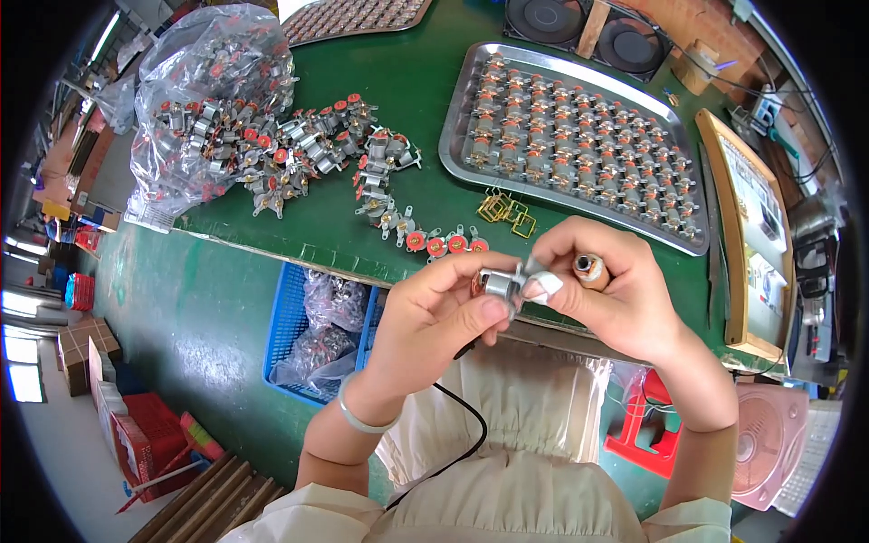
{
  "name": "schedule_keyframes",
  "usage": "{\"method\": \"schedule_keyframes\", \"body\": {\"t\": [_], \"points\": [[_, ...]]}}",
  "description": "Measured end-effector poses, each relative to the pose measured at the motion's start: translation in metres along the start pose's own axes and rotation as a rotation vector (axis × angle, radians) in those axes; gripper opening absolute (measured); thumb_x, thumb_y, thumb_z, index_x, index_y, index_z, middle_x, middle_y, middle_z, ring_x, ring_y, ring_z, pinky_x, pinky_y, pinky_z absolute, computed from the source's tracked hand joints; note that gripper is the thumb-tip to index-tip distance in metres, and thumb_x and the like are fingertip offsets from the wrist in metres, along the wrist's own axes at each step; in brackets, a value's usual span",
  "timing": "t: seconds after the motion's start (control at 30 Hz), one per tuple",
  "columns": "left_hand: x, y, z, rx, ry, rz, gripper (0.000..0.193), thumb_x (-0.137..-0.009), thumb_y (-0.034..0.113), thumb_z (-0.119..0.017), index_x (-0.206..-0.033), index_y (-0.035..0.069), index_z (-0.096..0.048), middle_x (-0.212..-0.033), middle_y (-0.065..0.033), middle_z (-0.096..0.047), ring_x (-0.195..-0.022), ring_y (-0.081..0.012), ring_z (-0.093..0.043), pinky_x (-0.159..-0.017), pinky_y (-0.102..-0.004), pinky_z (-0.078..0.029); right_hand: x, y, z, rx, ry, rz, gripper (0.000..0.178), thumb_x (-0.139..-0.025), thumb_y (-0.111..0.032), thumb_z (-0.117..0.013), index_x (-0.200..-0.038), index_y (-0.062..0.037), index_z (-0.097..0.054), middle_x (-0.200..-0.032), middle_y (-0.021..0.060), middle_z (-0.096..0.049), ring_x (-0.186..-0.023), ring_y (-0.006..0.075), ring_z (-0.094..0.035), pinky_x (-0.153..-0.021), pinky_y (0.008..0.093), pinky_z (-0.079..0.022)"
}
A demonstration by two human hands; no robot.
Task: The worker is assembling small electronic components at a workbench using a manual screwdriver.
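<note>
My left hand [434, 308] pinches a small silver motor-like part [498, 283] between thumb and fingers, above the table's front edge. My right hand [611, 290] meets it from the other side, its thumb tip wrapped in white tape [543, 286]. A brown, rounded handle-like piece [590, 270] with a dark metal end is tucked in the right hand's curled fingers; its other end is hidden. Just beyond my hands, a row of similar parts with red discs [436, 247] lies on the green table [299, 237].
A metal tray [453, 154] of lined-up parts stands at the far right, with bent brass-coloured wire frames [507, 213] before it. Left lies a plastic bag [208, 54] spilling a heap of parts [272, 149]. Fans [625, 45] stand behind; a wooden frame [724, 235] is right. Below sits a blue crate [281, 335].
</note>
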State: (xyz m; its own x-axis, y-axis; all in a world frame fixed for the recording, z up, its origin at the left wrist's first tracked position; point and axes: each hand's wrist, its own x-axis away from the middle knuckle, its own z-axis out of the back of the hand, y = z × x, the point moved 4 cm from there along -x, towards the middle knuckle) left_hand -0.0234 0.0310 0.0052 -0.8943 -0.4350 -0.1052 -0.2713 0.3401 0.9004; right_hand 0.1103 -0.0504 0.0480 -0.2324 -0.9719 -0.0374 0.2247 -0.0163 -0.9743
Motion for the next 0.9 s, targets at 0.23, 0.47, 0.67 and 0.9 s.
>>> {"method": "schedule_keyframes", "body": {"t": [0.23,0.47,0.67,0.9], "points": [[-0.008,-0.004,-0.012,-0.099,0.130,-0.135,0.031,-0.083,0.001,-0.055,-0.113,-0.004,-0.049,-0.092,-0.0052,-0.056,-0.083,-0.0106,-0.055,-0.070,-0.0230,-0.047,0.006,-0.002,0.002,0.297,0.168,0.372,0.024,-0.067,-0.002,-0.066,-0.088,0.0000,-0.053,-0.073,0.0074,-0.055,-0.060,0.0181,-0.055,-0.054,0.0247,-0.043],[-0.010,0.005,-0.019,-1.053,0.279,-0.716,0.031,-0.068,-0.009,-0.061,-0.099,-0.004,-0.060,-0.089,-0.0154,-0.060,-0.074,-0.0248,-0.059,-0.067,-0.0295,-0.048,0.018,-0.009,-0.012,0.848,0.327,0.530,0.023,-0.061,0.001,-0.062,-0.081,-0.0009,-0.052,-0.068,0.0100,-0.049,-0.054,0.0281,-0.052,-0.047,0.0302,-0.041],[-0.010,0.004,-0.015,-1.074,0.370,-0.811,0.033,-0.067,-0.010,-0.061,-0.099,-0.004,-0.060,-0.090,-0.0149,-0.060,-0.078,-0.0262,-0.059,-0.069,-0.0303,-0.048,0.008,0.012,-0.008,0.058,0.189,-0.056,0.015,-0.074,-0.005,-0.062,-0.084,0.0002,-0.052,-0.071,0.0051,-0.051,-0.061,0.0100,-0.050,-0.055,0.0238,-0.041],[-0.008,0.011,0.011,-0.188,0.401,-0.254,0.038,-0.082,0.000,-0.055,-0.117,-0.001,-0.039,-0.098,-0.0158,-0.059,-0.083,-0.0197,-0.059,-0.076,-0.0298,-0.049,-0.015,0.030,0.032,0.549,0.311,0.193,0.035,-0.068,-0.006,-0.067,-0.099,-0.0026,-0.053,-0.084,0.0121,-0.059,-0.075,0.0218,-0.060,-0.066,0.0304,-0.048]]}}
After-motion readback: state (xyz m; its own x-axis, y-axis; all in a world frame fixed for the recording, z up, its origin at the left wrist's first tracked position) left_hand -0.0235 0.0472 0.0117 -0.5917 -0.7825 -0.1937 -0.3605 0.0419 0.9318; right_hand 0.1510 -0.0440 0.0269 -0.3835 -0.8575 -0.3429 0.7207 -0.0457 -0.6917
